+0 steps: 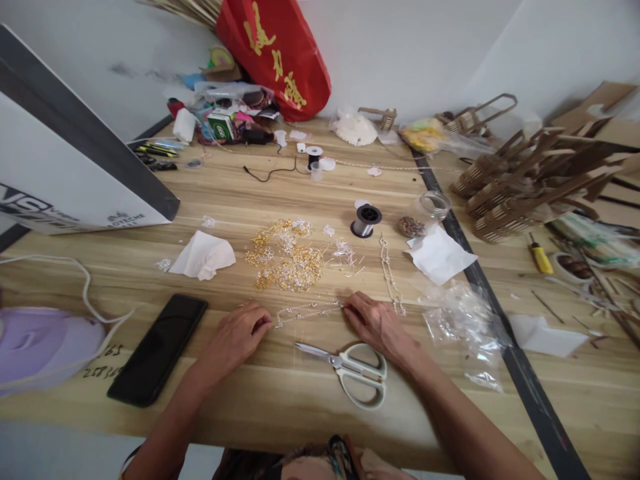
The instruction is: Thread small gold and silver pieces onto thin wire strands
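Note:
A thin beaded chain [307, 311] lies stretched across the wooden table [300, 413] between my two hands. My left hand [237, 337] pinches its left end, fingers curled. At the chain's right end, my right hand [377, 323] grips it with closed fingers. White-handled scissors [353, 373] lie just in front of my hands. Behind the chain sits a heap of gold and silver beads and links [287, 257]. A second finished beaded strand [391, 277] runs away from my right hand.
A black phone [159, 348] lies at the left, beside a lilac object [43, 343] with a white cord. A crumpled tissue [203, 255], a thread spool [365, 220], a bead dish [411, 227], a glass jar [434, 205], clear plastic bags [463, 317] and wooden parts [530, 173] surround the work spot.

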The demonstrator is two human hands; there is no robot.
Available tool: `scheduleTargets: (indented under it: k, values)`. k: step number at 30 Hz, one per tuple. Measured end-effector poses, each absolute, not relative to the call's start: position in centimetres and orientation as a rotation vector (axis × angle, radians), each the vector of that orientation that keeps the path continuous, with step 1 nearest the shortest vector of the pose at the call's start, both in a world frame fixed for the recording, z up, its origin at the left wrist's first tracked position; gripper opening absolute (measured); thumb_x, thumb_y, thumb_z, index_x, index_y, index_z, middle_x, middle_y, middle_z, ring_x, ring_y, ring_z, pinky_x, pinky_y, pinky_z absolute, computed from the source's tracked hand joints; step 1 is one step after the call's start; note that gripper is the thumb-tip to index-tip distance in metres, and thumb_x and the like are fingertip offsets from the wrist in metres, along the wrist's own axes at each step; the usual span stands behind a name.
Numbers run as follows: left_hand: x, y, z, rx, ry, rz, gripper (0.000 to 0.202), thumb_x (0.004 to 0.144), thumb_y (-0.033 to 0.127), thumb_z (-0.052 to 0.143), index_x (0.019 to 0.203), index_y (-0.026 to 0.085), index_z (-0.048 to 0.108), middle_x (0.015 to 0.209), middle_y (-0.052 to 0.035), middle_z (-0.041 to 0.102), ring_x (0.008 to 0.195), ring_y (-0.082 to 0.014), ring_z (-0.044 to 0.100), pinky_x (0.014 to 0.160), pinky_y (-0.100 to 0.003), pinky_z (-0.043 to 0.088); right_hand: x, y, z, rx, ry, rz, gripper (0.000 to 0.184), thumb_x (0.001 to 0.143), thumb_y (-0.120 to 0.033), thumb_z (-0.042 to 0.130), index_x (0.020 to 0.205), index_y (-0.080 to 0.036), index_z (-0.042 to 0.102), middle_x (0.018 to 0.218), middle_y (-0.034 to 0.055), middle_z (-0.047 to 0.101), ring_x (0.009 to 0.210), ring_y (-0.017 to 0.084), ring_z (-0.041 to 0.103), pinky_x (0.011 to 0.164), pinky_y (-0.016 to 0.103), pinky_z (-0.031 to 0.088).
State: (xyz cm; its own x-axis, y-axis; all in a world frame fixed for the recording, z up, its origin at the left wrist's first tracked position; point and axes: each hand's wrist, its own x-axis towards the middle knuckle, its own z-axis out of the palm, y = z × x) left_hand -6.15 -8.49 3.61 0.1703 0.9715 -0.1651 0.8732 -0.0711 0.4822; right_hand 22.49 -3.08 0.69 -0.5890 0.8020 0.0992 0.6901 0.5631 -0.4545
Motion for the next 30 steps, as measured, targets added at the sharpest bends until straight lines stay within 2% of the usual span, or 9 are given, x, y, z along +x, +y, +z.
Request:
scheduleTargets:
  k: [7, 13, 30]
  values:
    - [-5.6, -8.1, 4.4, 1.972, 1.631, 0.317, 0.02, 0.086, 0.022, 0.044, 0.086, 0.019, 0.063, 0.089, -0.0044, 0.064, 0.087, -0.0197, 0.058, 0.081, -0.032, 0.042, 22.5, -3.0, 0.6, -1.245, -2.521, 0.541, 0.013, 0.094, -0.021, 0.042, 0.091, -0.019, 0.054, 0.085, 0.0029, 0.061, 0.07, 0.014, 0.059, 0.062, 0.023, 0.039]
    - [-5.4, -8.1, 4.3, 2.028, 1.551, 0.294, 0.02, 0.086, 0.024, 0.046, 0.093, 0.021, 0.065, 0.088, -0.0037, 0.062, 0.088, -0.0198, 0.057, 0.083, -0.033, 0.043, 22.5, -3.1, 0.9, -1.246, -2.51, 0.547, 0.013, 0.094, -0.021, 0.042, 0.09, -0.02, 0.054, 0.084, 0.0026, 0.061, 0.068, 0.013, 0.058, 0.061, 0.023, 0.039]
    - [-6.2, -8.1, 4.2, 2.023, 1.611, 0.244, 0.022, 0.088, 0.024, 0.044, 0.082, 0.018, 0.064, 0.085, -0.0035, 0.063, 0.084, -0.0196, 0.057, 0.079, -0.032, 0.04, 22.7, -3.1, 1.7, -1.363, -2.571, 0.457, 0.016, 0.095, -0.023, 0.041, 0.087, -0.019, 0.054, 0.077, 0.0015, 0.061, 0.064, 0.012, 0.058, 0.056, 0.023, 0.03]
